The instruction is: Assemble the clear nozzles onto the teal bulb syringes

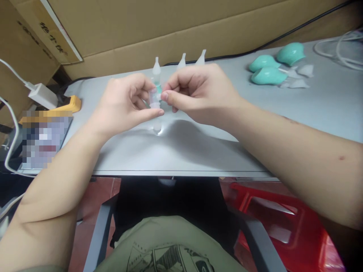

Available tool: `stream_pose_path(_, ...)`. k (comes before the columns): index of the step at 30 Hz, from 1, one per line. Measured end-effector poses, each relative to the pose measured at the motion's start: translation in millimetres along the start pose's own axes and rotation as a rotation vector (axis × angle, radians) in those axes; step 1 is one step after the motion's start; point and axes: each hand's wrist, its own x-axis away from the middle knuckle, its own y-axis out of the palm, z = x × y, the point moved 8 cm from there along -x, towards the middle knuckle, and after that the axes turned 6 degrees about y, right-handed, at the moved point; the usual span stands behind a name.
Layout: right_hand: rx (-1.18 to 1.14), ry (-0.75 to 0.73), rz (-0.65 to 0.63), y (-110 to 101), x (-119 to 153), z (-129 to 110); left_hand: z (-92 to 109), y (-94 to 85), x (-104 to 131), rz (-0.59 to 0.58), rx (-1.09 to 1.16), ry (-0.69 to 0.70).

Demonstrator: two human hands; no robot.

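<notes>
My left hand (127, 100) holds a small clear plastic piece (154, 99) between thumb and fingers, above the grey table. My right hand (198, 90) meets it from the right, thumb and index finger pinched on a small whitish part at the piece's side. Behind the hands stand white-tipped nozzles: one (157, 68) over a teal part, and two more (182, 62) (200, 58) partly hidden by my right hand. A small clear round item (157, 127) lies on the table just below my left thumb.
Three teal shells (269, 75) and several translucent pieces (299, 84) lie at the back right, near a coiled cable (340, 51). At left are a white charger (43, 95), a yellow power strip (74, 104) and a blurred-out flat item (47, 139). Cardboard (141, 26) borders the grey table (181, 158).
</notes>
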Motion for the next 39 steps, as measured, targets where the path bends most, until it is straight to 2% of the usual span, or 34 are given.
stream_pose_path(4, -0.105, 0.094, -0.2, 10, -4, 11, -1, 2.8, -2, -0.054, 0.031, 0.052)
stream_pose_path(10, -0.267, 0.174, -0.3, 15, -5, 20, 5, 9.4, -3, -0.113, 0.125, 0.06)
stream_pose_path(16, -0.356, 0.213, -0.297, 19, -6, 24, 4, 14.1, -5, -0.149, 0.224, 0.018)
stream_pose_path(20, -0.389, 0.231, -0.238, 9, -11, 30, -3, 2.9, -8, -0.095, 0.179, 0.054)
stream_pose_path(22, -0.266, 0.189, -0.196, -2, -14, 31, -6, -5.7, -7, -0.054, 0.098, 0.08)
stream_pose_path(25, 0.154, 0.03, -0.18, -10, -13, 25, -6, -11.9, -4, -0.061, -0.06, 0.08)
stream_pose_path(27, 0.391, -0.028, -0.234, -4, -9, 25, -5, -10.1, -2, -0.111, -0.135, 0.067)
stream_pose_path(29, 0.52, -0.005, -0.309, 4, -5, 30, -3, -5.9, -1, -0.169, -0.17, 0.055)
stream_pose_path(34, 0.642, 0.0, -0.361, 20, -3, 35, -8, 2.6, -3, -0.267, -0.199, 0.012)
stream_pose_path(39, 0.582, 0.016, -0.357, 18, -4, 36, -13, 6.2, -6, -0.324, -0.304, 0.057)
